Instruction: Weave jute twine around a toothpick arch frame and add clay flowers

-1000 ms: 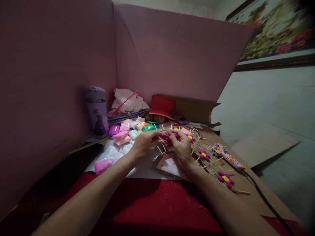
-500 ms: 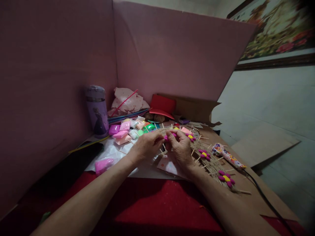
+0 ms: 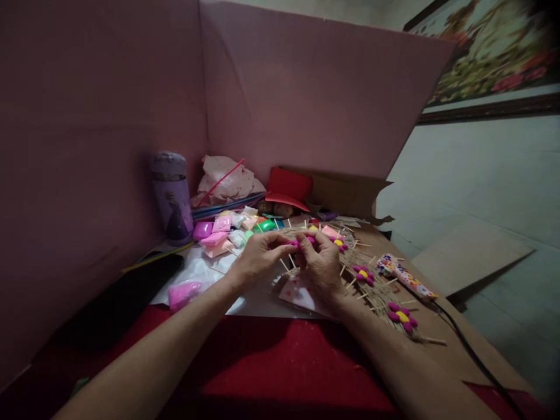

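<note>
A piece of magenta clay [image 3: 294, 242], which looks like part of a flower, sits between my two hands over the twine weaving. My left hand [image 3: 259, 256] pinches its left side with thumb and fingertips. From the other side, my right hand [image 3: 322, 265] is closed on it, and the fingers cover much of its shape. Wooden sticks poke out along both edges of the curved twine weaving [image 3: 376, 293]. Finished-looking magenta flowers with yellow centres, such as the clay flower [image 3: 401, 317], lie along its right part. Beneath my right hand is a pale patterned cloth or paper [image 3: 301, 293].
Bagged clay packets [image 3: 215, 239] cluster behind my left hand, with a pink packet [image 3: 184, 296] nearer. A purple bottle [image 3: 172, 198] stands at the left partition. On the cardboard at right lies a flower-patterned tool [image 3: 406, 277] with a black cord [image 3: 470, 345].
My left hand's fingers have straightened and its thumb now reaches to the magenta clay, showing more of it. My right hand has barely moved.
</note>
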`<state>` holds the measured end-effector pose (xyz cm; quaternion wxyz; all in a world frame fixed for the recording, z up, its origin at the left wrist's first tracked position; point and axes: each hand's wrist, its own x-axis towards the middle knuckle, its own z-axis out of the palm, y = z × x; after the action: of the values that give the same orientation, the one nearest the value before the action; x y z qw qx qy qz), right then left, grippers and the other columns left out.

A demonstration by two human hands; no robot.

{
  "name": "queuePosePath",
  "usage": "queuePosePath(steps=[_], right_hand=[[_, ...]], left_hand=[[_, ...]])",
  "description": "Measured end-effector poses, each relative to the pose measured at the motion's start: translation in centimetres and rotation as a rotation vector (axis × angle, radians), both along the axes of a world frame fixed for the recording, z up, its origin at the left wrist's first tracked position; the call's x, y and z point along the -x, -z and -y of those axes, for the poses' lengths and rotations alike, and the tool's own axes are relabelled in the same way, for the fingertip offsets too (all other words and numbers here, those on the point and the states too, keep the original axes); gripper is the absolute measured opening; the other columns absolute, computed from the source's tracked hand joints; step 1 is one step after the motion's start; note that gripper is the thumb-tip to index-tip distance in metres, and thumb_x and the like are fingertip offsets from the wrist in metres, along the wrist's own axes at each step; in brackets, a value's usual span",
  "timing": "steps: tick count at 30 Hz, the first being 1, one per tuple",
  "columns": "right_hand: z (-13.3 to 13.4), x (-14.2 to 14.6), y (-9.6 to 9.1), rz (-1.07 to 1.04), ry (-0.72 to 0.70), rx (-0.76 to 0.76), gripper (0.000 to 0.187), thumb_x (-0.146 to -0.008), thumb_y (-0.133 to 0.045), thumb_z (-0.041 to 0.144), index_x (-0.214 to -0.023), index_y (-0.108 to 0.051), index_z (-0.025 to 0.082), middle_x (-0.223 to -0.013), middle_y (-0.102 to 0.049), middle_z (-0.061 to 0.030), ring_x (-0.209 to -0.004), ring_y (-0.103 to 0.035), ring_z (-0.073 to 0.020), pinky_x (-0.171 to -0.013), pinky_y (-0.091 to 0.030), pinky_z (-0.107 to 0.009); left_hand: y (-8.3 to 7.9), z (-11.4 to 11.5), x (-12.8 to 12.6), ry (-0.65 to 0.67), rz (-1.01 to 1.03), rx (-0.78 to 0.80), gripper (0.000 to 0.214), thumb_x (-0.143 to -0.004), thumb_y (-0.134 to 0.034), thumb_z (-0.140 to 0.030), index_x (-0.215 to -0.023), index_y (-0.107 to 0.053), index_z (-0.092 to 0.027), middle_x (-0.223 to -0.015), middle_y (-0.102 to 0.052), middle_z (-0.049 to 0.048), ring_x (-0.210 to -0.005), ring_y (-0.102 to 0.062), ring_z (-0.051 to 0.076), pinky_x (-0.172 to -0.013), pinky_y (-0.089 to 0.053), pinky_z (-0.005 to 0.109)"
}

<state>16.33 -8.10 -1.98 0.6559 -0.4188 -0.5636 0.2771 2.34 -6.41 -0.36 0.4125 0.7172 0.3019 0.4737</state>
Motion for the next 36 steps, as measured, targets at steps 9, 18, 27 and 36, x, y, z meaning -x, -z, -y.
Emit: queuePosePath(steps=[9, 18, 27, 36], right_hand=[[-0.6, -0.5, 0.4, -0.063, 0.057, 0.039, 0.032, -0.076, -0.061, 0.050, -0.084, -0.059, 0.019, -0.054, -0.057, 0.0047, -0.037, -0.046, -0.0088, -0.033, -0.037, -0.020], [-0.4, -0.5, 0.2, -0.119, -0.018, -0.006, 0.033, -0.075, -0.063, 0.052, -0.076, -0.055, 0.019, -0.045, -0.050, 0.0074, -0.032, -0.042, -0.0072, -0.030, -0.034, -0.018], [-0.2, 0.2, -0.3, -0.329, -0.155, 0.080, 0.033, -0.069, -0.072, 0.041, -0.079, -0.048, 0.020, -0.068, -0.061, 0.0034, -0.048, -0.058, -0.0101, -0.037, -0.046, -0.019], [-0.3, -0.1, -0.8, -0.477, -0.302, 0.229, 0.040, -0.061, -0.077, 0.042, -0.079, -0.049, 0.020, -0.053, -0.045, 0.0106, -0.039, -0.041, -0.0036, -0.036, -0.040, -0.016]], left_hand=[[-0.8, 0.1, 0.1, -0.034, 0.275, 0.194, 0.028, -0.072, -0.065, -0.039, -0.068, -0.059, -0.012, -0.055, -0.056, -0.0010, -0.044, -0.044, 0.005, -0.043, -0.033, 0.017], [-1.0, -0.4, 0.7, 0.099, 0.479, 0.422, 0.031, -0.065, -0.073, -0.038, -0.066, -0.057, -0.012, -0.053, -0.055, -0.0017, -0.042, -0.044, 0.004, -0.038, -0.030, 0.015], [-0.9, -0.3, 0.8, 0.208, 0.486, 0.521, 0.023, -0.072, -0.067, -0.021, -0.090, -0.054, -0.014, -0.066, -0.062, 0.0008, -0.048, -0.053, 0.007, -0.045, -0.039, 0.017], [-0.4, -0.4, 0.4, 0.166, 0.422, 0.458, 0.034, -0.067, -0.072, -0.042, -0.076, -0.058, -0.011, -0.056, -0.057, -0.0009, -0.042, -0.045, 0.004, -0.040, -0.030, 0.016]])
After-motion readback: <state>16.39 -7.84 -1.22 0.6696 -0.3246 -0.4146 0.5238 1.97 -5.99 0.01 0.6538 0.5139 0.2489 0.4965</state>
